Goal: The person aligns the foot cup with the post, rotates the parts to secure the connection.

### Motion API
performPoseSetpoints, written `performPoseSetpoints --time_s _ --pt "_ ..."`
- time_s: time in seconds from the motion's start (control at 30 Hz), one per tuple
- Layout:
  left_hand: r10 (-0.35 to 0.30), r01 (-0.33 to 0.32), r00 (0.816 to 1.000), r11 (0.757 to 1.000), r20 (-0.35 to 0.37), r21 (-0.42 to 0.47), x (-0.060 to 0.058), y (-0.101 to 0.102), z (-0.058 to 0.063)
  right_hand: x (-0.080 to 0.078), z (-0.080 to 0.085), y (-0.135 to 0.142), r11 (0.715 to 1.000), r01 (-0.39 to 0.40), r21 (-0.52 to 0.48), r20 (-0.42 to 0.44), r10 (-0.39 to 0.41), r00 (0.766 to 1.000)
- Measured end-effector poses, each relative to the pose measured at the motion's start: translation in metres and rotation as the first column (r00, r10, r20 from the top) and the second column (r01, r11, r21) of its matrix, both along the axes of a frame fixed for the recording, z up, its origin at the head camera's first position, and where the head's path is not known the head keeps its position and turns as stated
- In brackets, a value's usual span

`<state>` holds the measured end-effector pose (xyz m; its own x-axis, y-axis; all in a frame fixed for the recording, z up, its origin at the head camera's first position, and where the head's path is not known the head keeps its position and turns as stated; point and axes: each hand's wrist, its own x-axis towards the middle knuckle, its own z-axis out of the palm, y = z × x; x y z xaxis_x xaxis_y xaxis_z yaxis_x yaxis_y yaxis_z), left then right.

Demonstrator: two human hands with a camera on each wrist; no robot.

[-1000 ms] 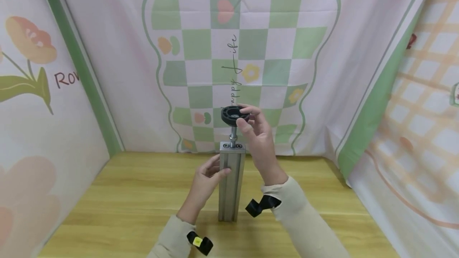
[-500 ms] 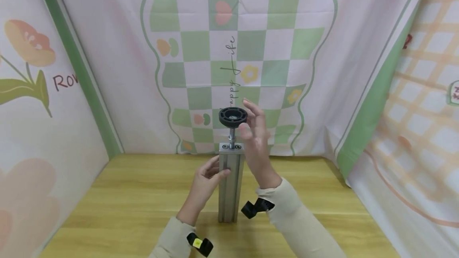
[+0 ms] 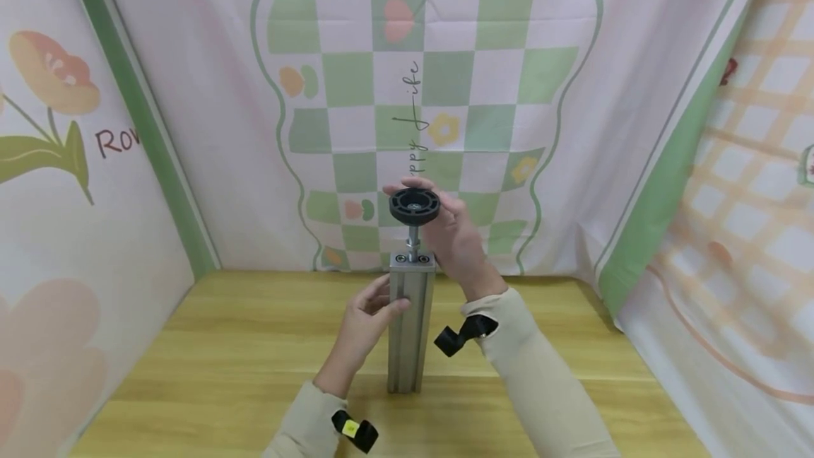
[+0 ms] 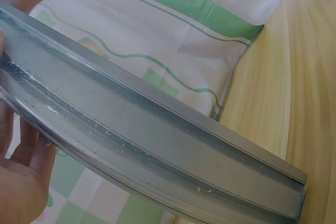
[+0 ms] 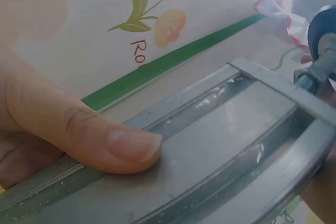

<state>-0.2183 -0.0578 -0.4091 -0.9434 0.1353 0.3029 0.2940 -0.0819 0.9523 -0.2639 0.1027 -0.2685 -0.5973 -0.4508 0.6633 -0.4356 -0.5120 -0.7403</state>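
Note:
An upright aluminium profile (image 3: pixel 410 331) stands on end, grooves running along its length. From its capped top rises a threaded stem with a nut (image 5: pixel 310 77), carrying a black levelling foot (image 3: pixel 415 216), its ribbed hollow side up. My left hand (image 3: pixel 362 320) grips the profile's upper part, thumb on the near face and fingers behind; the right wrist view shows that thumb (image 5: pixel 134 148) close up. My right hand (image 3: pixel 454 239) reaches behind the foot with its fingers extended along the far rim, partly hidden by it. The right thumb is hidden in the head view.
The profile's lower end meets a wood-grain tabletop (image 3: pixel 254 345). Behind the table hangs a green-and-white checked cloth (image 3: pixel 356 133). Printed cloths enclose both sides, with a flower-print cloth (image 3: pixel 57 246) on the left. Each sleeve carries a black wrist mount (image 3: pixel 356 432).
My right hand came off the foot's right side, where thumb and fingers held it, and has moved left behind it with fingers extended. The left hand and profile stay put.

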Motion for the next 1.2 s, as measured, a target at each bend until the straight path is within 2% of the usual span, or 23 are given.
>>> performPoseSetpoints --time_s 0.17,0.37,0.53,0.63,0.7,0.77,0.9,0.97,1.1,1.13,1.2 --pt "-0.003 0.003 1.0 1.0 -0.016 0.001 0.0 0.001 0.001 -0.003 -0.002 0.006 0.997 -0.082 -0.014 0.088 0.083 0.993" --pt "0.0 0.0 1.0 1.0 -0.017 0.0 0.0 0.002 0.001 -0.004 -0.004 0.009 0.997 -0.079 -0.006 0.106 0.079 0.991" --pt "0.003 -0.002 1.0 1.0 -0.018 0.007 -0.001 0.002 0.001 -0.002 -0.005 0.01 1.0 -0.021 0.004 0.095 0.02 0.995" --pt "0.003 -0.003 1.0 1.0 -0.017 0.007 0.0 0.002 0.001 0.002 -0.008 0.011 0.997 0.078 -0.001 0.066 -0.078 0.995" --pt "0.006 -0.006 1.0 1.0 -0.018 0.002 0.0 0.002 0.001 0.006 -0.01 0.01 0.984 0.176 0.002 0.028 -0.176 0.984" --pt "0.011 -0.011 1.0 1.0 -0.013 0.0 0.0 0.002 0.0 0.012 -0.012 0.009 0.961 0.275 0.006 -0.009 -0.275 0.961" --pt "0.019 -0.019 1.0 1.0 -0.011 -0.002 0.001 0.002 0.0 0.023 -0.014 0.005 0.899 0.437 0.029 -0.052 -0.435 0.899" --pt "0.022 -0.022 1.0 1.0 -0.006 0.0 0.001 0.002 0.0 0.029 -0.013 0.003 0.854 0.519 0.05 -0.076 -0.515 0.854" --pt "0.02 -0.02 1.0 1.0 -0.002 0.001 0.0 0.002 0.0 0.036 -0.013 -0.001 0.751 0.657 0.06 -0.152 -0.644 0.75" --pt "0.02 -0.02 1.0 1.0 0.003 0.005 0.0 0.001 0.0 0.038 -0.013 -0.001 0.731 0.68 0.053 -0.171 -0.665 0.727" --pt "0.018 -0.018 1.0 1.0 0.003 0.007 0.0 0.002 0.0 0.039 -0.012 -0.003 0.707 0.706 0.033 -0.193 -0.689 0.699"
